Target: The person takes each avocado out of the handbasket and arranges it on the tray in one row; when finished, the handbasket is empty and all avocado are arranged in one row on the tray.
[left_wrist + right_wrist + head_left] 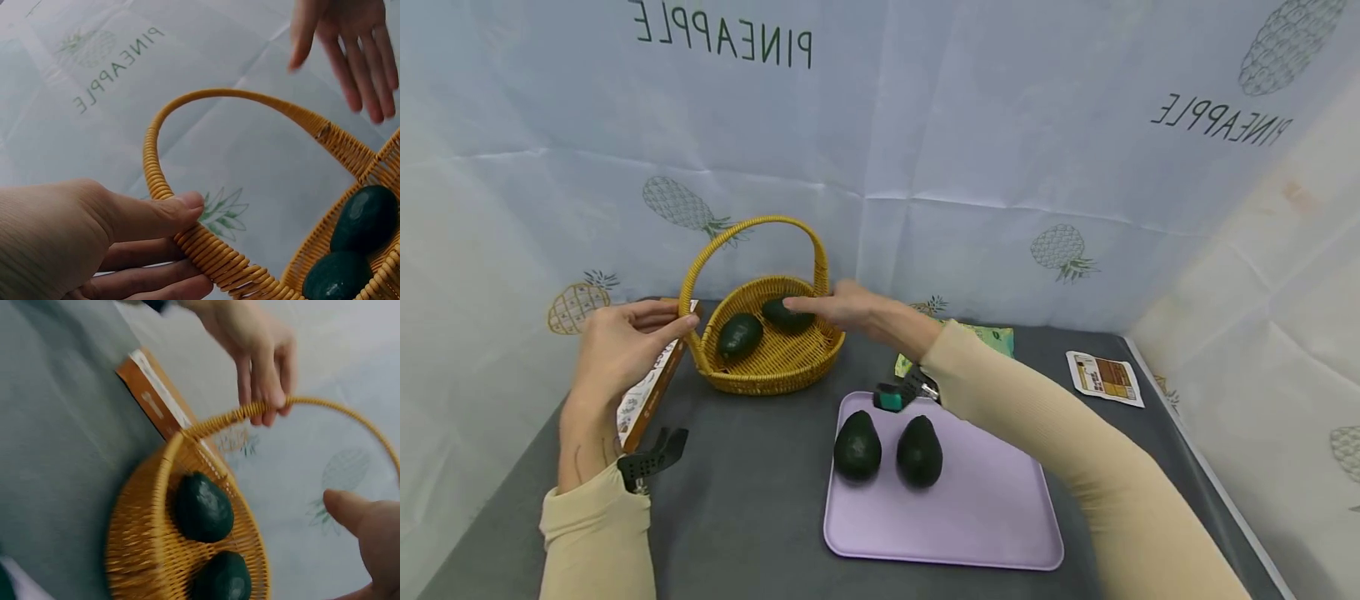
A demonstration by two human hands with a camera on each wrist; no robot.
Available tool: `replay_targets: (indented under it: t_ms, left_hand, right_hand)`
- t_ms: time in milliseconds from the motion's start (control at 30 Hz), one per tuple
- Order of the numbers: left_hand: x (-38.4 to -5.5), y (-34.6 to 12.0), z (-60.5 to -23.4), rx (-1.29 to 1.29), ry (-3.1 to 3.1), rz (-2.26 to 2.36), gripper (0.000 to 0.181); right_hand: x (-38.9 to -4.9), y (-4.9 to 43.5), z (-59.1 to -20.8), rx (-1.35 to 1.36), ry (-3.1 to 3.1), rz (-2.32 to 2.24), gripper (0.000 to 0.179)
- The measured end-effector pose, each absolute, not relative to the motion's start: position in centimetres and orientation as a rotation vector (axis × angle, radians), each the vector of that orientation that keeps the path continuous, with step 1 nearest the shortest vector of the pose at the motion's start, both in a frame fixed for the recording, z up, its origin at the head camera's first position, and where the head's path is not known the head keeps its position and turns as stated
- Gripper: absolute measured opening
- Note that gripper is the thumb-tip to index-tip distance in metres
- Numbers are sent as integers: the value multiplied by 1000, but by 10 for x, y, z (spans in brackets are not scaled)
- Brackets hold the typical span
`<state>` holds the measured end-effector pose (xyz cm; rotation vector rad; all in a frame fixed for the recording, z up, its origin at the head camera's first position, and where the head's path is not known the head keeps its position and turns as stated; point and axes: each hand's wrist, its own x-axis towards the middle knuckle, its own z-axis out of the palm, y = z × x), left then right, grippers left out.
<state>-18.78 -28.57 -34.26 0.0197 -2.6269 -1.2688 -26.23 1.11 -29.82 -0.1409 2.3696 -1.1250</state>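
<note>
A yellow wicker basket (pixel 771 383) with a tall arched handle (pixel 219 94) stands at the back left of the table. Inside it lie two dark green avocados (pixel 741 336) (pixel 204 507). My left hand (pixel 613 346) pinches the left side of the handle between thumb and fingers. At the basket's right side is my right hand (pixel 853 308), which holds nothing; the left wrist view shows its fingers (pixel 365 69) straight and spread. Its thumb overlaps the right avocado in the head view. Two more avocados (pixel 857 447) (pixel 919 452) lie on a light purple tray (pixel 955 525).
A brown and white box (pixel 651 387) lies left of the basket, partly behind my left hand. Behind my right forearm is a green packet (pixel 997 339). A white and brown sachet (pixel 1105 379) lies at the back right. Cloth printed with pineapples hangs behind the grey table.
</note>
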Motion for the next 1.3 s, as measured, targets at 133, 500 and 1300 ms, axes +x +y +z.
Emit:
replay_targets:
  t_ms: [133,500,1300]
  left_hand:
    - [-189,-282,-343,-5,-2624,-1281,60]
    - [-184,-277,-348,20,-2627,-1265,61]
    - [-188,-287,-345,-8,-2617,-1230,59]
  right_hand:
    - [-288,-20,-305,-22,2391,-1139,70]
    - [-312,-56,-338,-53,2568,-903,76]
    - [-307,-59,-345,-679,2679,-152,58]
